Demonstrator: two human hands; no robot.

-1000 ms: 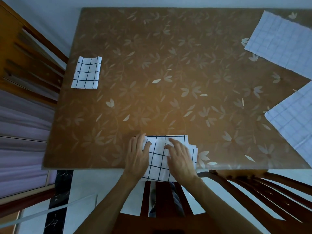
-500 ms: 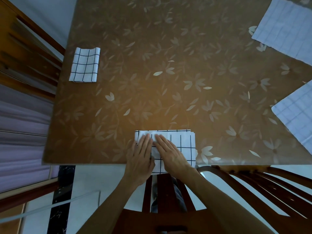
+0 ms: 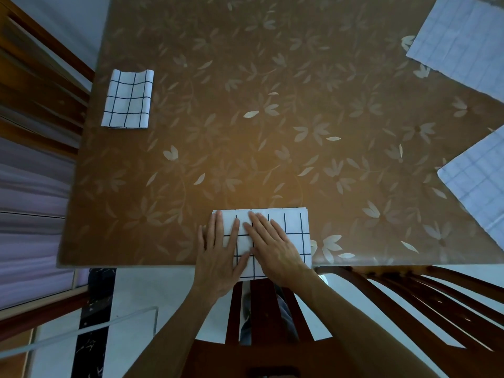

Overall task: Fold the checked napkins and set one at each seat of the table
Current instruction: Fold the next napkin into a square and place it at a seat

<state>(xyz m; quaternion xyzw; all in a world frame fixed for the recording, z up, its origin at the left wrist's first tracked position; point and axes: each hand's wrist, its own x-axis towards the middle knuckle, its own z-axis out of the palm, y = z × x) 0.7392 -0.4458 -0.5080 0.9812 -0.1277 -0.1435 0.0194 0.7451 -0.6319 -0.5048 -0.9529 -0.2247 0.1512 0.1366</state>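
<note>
A folded checked napkin (image 3: 283, 236) is pressed flat at the near edge of the tabletop (image 3: 272, 105) by the left hand (image 3: 219, 257) and right hand (image 3: 272, 246) — fingers spread, nothing gripped (its lower edge apparently overhangs). Another folded napkin (image 3: 128, 99) lies at the left seat.

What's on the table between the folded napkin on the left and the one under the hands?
Nothing: between the left napkin and the near napkin, the head view shows only flowered tablecloth.
</note>
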